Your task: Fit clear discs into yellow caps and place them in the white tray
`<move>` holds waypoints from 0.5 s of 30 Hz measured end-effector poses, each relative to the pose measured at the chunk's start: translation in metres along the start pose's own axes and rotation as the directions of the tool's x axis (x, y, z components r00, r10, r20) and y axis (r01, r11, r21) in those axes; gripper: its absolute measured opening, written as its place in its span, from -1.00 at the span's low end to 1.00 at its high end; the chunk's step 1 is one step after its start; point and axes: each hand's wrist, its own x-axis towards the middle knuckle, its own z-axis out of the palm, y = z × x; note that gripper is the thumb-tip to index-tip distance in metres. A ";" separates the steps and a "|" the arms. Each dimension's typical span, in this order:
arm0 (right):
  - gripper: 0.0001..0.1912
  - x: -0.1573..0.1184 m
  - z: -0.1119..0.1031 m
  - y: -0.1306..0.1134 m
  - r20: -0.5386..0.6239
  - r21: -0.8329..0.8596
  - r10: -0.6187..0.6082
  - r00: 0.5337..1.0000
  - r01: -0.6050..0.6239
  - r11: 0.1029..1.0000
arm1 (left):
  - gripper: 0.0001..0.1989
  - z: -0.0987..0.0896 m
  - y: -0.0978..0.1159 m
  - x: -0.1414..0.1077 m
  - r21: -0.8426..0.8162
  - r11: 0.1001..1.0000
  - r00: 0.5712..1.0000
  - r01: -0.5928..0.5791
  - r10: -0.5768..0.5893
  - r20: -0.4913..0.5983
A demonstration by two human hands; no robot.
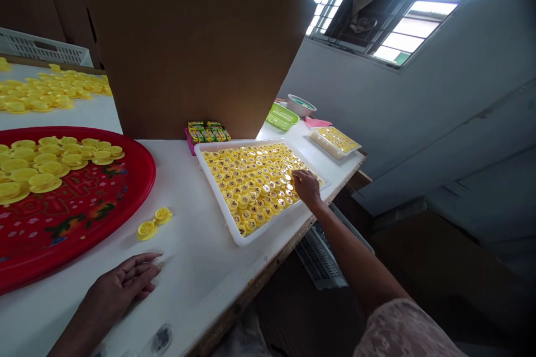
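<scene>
Many small yellow cups with round printed tops (251, 181) fill a white tray (224, 217). My right hand (307, 187) reaches over the tray's right part, its fingers closed down among the cups; what they pinch, if anything, is too small to tell. On the white table (188, 284), my left hand (128, 281) rests with its fingers curled together near the thumb, and whatever might be between them is hidden. Just beyond it lie two yellow cups (146, 230). A red round tray (144, 178) at the left holds several yellow pieces (42, 178).
A large cardboard sheet (196, 44) stands behind the table. Near it are a pink box of small packets (207, 134), a green basket (282, 116), a grey bowl (301, 105) and another filled tray (335, 140). Clear round pieces (162, 338) lie at the front edge.
</scene>
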 end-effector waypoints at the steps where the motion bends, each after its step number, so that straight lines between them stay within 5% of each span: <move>1: -0.67 -0.012 -0.003 -0.018 -0.035 0.039 -0.038 0.999 0.040 0.998 | -0.34 0.000 0.001 0.000 0.007 1.000 1.000 0.004 -0.004 -0.001; 3: -0.68 -0.045 -0.005 -0.064 -0.070 0.136 -0.179 0.981 0.187 0.973 | -0.34 -0.001 0.002 0.000 0.013 1.000 1.000 0.013 -0.013 0.004; 4: -0.70 -0.066 -0.004 -0.091 -0.132 0.284 -0.372 0.919 0.395 0.874 | -0.34 -0.001 0.003 0.000 0.013 1.000 1.000 0.016 -0.016 0.005; 5: -0.71 -0.087 -0.002 -0.118 -0.185 0.395 -0.561 0.807 0.584 0.709 | -0.34 -0.001 0.004 -0.001 0.015 1.000 1.000 0.015 -0.015 0.002; 7: -0.76 -0.127 0.003 -0.169 -0.223 0.467 -0.784 0.580 0.769 0.436 | -0.37 0.000 0.006 -0.004 0.025 1.000 1.000 0.004 -0.004 -0.007; 9: -0.82 -0.153 0.007 -0.203 -0.244 0.472 -0.814 0.527 0.798 0.374 | -0.40 0.002 0.006 -0.008 0.027 0.999 0.999 -0.031 0.032 -0.032; 12: -0.82 -0.152 0.005 -0.205 -0.299 0.513 -0.708 0.639 0.734 0.446 | -0.44 0.002 0.004 -0.010 -0.008 0.996 0.994 -0.087 0.087 -0.061; 15: -0.78 -0.106 -0.005 -0.149 -0.211 0.456 -0.474 0.855 0.515 0.726 | -0.43 0.000 -0.001 -0.005 -0.022 0.997 0.996 -0.076 0.075 -0.038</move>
